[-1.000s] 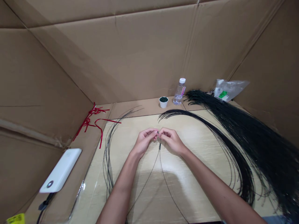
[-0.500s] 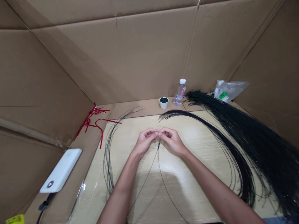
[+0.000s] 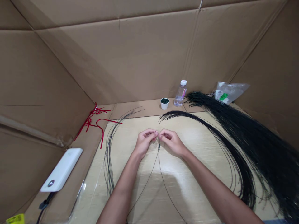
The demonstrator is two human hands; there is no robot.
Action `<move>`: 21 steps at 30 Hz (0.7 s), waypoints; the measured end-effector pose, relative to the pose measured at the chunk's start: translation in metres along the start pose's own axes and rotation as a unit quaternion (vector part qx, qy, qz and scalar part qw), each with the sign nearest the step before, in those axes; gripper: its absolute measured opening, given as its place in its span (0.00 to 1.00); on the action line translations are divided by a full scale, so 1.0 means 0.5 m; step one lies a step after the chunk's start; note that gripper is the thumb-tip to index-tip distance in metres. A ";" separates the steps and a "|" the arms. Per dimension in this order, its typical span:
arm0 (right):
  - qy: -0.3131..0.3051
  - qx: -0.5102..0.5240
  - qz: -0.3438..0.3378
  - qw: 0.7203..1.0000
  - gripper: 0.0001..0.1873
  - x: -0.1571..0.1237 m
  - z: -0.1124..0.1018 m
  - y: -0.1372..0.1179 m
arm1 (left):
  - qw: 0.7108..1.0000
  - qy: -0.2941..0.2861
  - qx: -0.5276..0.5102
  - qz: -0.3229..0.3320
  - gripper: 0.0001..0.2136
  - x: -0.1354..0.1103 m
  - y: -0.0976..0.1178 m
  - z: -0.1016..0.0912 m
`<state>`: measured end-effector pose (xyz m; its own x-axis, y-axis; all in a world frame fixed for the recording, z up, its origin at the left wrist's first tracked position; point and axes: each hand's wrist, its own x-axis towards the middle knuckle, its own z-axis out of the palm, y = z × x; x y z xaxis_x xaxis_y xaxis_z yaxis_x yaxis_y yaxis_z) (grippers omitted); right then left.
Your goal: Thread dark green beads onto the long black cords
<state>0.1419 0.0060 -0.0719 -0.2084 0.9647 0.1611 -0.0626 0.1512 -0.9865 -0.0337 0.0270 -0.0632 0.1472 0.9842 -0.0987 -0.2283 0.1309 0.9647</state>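
My left hand point(image 3: 144, 143) and my right hand point(image 3: 172, 142) meet fingertip to fingertip above the pale wooden table point(image 3: 201, 193). Both pinch the same thin black string point(image 3: 163, 183), which hangs from the fingers and trails toward me in two strands. A few small dark beads point(image 3: 159, 146) sit on the string just below the pinch. A small white cup of dark beads point(image 3: 164, 103) stands at the back of the table, beyond my hands.
A big sheaf of black strings point(image 3: 252, 140) fans across the right side. A thinner bunch of strings point(image 3: 108, 155) curves along the left. Red ribbons point(image 3: 94, 119), a white power bank point(image 3: 62, 169), a water bottle point(image 3: 181, 93) and a plastic bag point(image 3: 227, 91) lie around. Cardboard walls point(image 3: 140, 56) enclose the table.
The hands have stayed together at the same spot on the string. The beads below the pinch shift only slightly.
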 end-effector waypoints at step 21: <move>0.001 0.000 0.003 1.000 0.15 0.000 0.000 0.002 | 1.000 0.000 0.006 0.017 0.15 0.001 -0.009 -0.003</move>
<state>0.1421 0.0061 -0.0727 -0.2078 0.9659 0.1545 -0.0620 0.1446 -0.9875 -0.0338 0.0272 -0.0681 0.1403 0.9879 -0.0663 -0.2207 0.0964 0.9706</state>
